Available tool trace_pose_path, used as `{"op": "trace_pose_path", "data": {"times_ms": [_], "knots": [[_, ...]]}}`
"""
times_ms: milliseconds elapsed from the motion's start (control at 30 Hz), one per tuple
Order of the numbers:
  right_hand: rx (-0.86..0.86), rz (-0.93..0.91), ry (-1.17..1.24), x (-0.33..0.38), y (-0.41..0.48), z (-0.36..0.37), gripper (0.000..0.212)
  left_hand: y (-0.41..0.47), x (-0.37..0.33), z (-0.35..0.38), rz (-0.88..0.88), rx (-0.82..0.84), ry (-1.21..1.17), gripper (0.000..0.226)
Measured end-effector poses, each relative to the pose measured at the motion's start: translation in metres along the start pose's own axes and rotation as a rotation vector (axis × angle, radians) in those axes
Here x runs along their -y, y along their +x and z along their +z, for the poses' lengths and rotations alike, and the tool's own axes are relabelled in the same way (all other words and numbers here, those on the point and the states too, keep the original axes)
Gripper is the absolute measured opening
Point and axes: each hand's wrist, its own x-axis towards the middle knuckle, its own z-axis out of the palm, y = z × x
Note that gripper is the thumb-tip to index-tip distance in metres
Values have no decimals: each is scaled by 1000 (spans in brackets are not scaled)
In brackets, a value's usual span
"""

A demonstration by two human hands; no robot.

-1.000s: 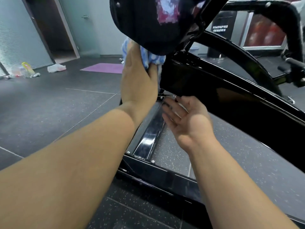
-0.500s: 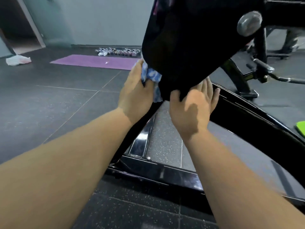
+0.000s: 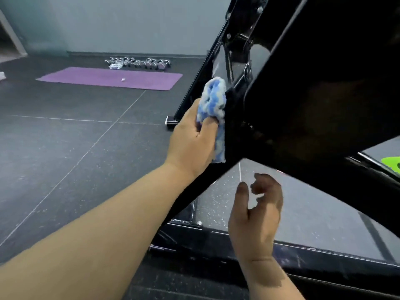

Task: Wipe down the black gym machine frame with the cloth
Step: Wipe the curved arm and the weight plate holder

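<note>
Left hand (image 3: pixel 194 144) grips the bunched blue-and-white cloth (image 3: pixel 213 98), pressing it to the left edge of the black gym machine frame (image 3: pixel 303 100); right hand (image 3: pixel 257 213) hangs below the slanted beam, fingers loosely curled, holding nothing. Half a second ago that hand braced the black panel; now it is off, so wiping likely continues one-handed, mid-task. Purple yoga mat (image 3: pixel 112 77) and dumbbell row (image 3: pixel 138 62) lie far left, well apart; the bolted bracket (image 3: pixel 240 42) above could snag the cloth.

both forearms, left hand (image 3: pixel 192 139) and right hand (image 3: pixel 255 221) are bare.
</note>
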Motion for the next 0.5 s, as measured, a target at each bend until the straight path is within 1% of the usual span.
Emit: {"op": "trace_pose_path", "data": {"times_ms": [33, 67, 133, 200, 267, 300, 367, 400, 500], "knots": [[49, 141, 78, 5, -1, 6, 38, 1, 0, -2, 10, 13, -1, 31], [55, 271, 160, 12, 1, 14, 38, 3, 3, -4, 28, 35, 0, 32], [-43, 533, 365, 23, 15, 24, 33, 7, 2, -5, 97, 98, -6, 32], [-97, 709, 564, 33, 28, 29, 39, 14, -10, -6, 219, 136, -25, 37], [-92, 772, 751, 38, 30, 33, 42, 19, -16, 0, 309, 147, -56, 38], [-46, 796, 815, 39, 29, 35, 42, 17, -12, 1, 296, 126, -59, 37], [61, 781, 890, 47, 26, 39, 43, 11, 9, 1, 221, 79, -59, 34], [76, 789, 922, 52, 25, 41, 44, 4, 27, -1, 182, 70, -30, 33], [32, 851, 920, 52, 22, 51, 56, -12, 68, -19, 80, 114, 19, 37]]}}
